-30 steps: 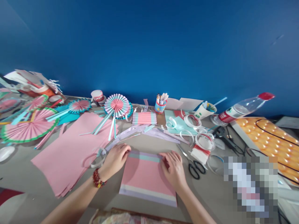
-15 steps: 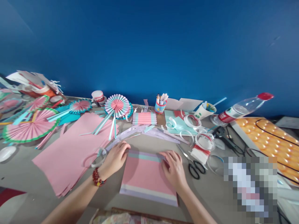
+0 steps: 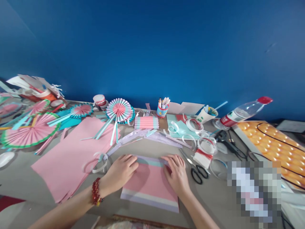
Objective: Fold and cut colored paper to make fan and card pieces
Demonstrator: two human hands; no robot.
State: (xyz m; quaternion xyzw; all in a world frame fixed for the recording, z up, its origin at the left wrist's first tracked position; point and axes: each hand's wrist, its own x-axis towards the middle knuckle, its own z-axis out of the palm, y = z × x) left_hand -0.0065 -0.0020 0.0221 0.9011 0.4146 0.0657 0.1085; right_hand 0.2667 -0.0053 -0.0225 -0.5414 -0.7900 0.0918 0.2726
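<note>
A sheet of pink paper with mint, white and lilac stripes along its far and near edges lies on the table in front of me. My left hand, with a red bead bracelet on the wrist, has its bent fingers over the far left corner. At the far right corner, my right hand curls its fingers around the edge, its thumb lower on the sheet. Fingertips of both hands are partly hidden against the paper. Black-handled scissors lie just right of my right hand.
Pink sheets are stacked at left. Behind stand a pleated paper fan, a folded striped paper and a pen cup. Tape rolls, a plastic bottle and an orange padded mat are at right.
My left hand has moved right and inward, from beside the sheet's far left corner onto it. My right hand stays at the far right corner.
</note>
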